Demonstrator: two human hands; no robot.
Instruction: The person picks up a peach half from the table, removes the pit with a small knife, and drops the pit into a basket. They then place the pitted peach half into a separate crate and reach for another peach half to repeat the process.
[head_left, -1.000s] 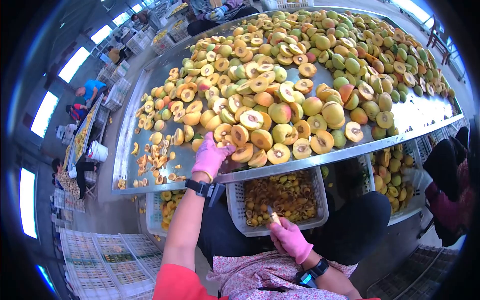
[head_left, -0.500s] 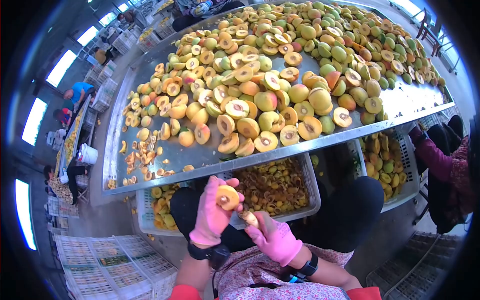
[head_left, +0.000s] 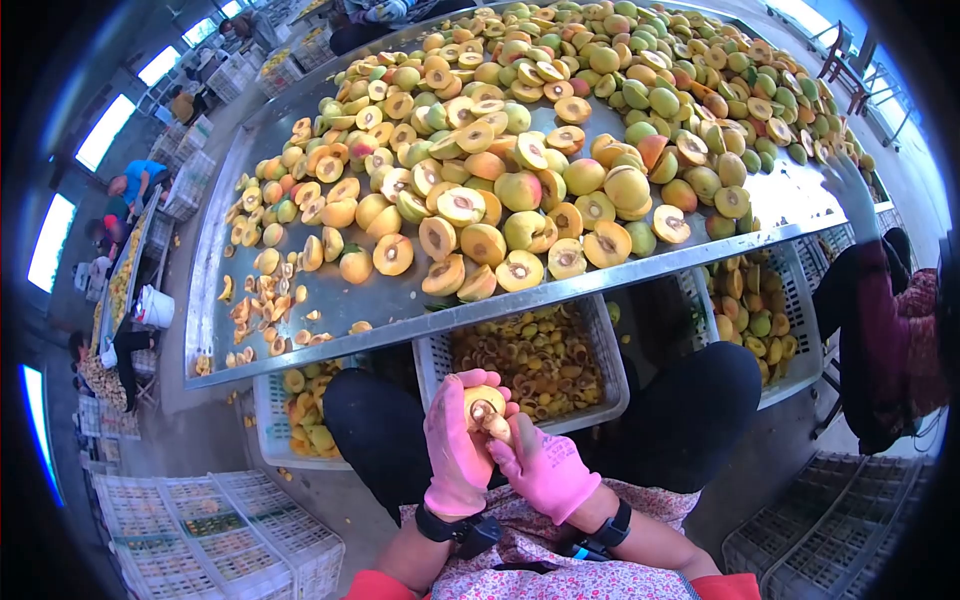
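Note:
In my left hand (head_left: 457,445), gloved in pink, I hold a yellow peach half (head_left: 484,393) with its cut face toward me. My right hand (head_left: 548,466), also in a pink glove, grips the short pale handle of a small pitting tool (head_left: 496,427). Its curved head touches the middle of the cut face; the exact shape of the tip is hard to make out. Both hands are close together above my lap, just in front of a crate (head_left: 622,395) of peach scraps.
A metal table (head_left: 400,338) carries many halved peaches (head_left: 462,206) and, at its left, peach scraps (head_left: 268,300). More crates of fruit (head_left: 812,352) stand beneath. Stacked crates (head_left: 215,530) are at lower left. A co-worker's gloved hand (head_left: 853,195) reaches over the table's right end.
The tool has come up against the peach half, and my hands have drawn together. The view has shifted slightly. At right, a co-worker's arm has reached up to the table.

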